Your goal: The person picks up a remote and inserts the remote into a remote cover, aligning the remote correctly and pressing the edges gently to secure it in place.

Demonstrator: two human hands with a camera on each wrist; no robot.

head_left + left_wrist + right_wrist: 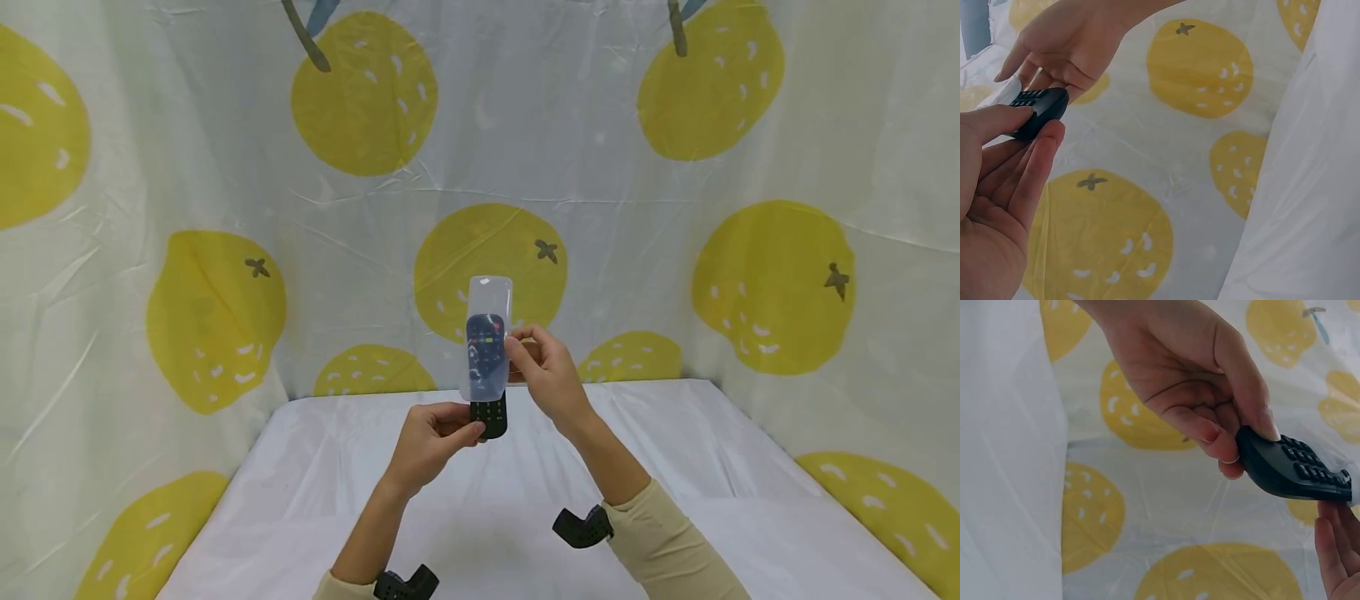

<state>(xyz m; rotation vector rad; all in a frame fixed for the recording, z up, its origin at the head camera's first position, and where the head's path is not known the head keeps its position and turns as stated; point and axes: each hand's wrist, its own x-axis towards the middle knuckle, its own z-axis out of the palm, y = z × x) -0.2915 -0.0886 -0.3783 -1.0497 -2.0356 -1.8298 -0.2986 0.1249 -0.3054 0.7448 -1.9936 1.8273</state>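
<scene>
A black remote control [489,421] stands upright in the head view, its upper part inside a clear plastic sleeve [491,295]. The sleeve rises past the remote's top, while the bottom keypad end sticks out below. My left hand [429,443] pinches that bare end, thumb on the keys and fingers behind, as the left wrist view of the remote [1049,114] also shows. Higher up, my right hand [553,382] pinches the sleeve's right edge between thumb and fingers. In the right wrist view only some fingers [1332,547] of the right hand show, beneath the remote [1282,467].
A white-covered table [487,533] spreads below the hands. Behind and at both sides hangs a pale curtain [525,108] printed with yellow fruit. Black wrist devices [582,527] sit at both beige sleeve cuffs.
</scene>
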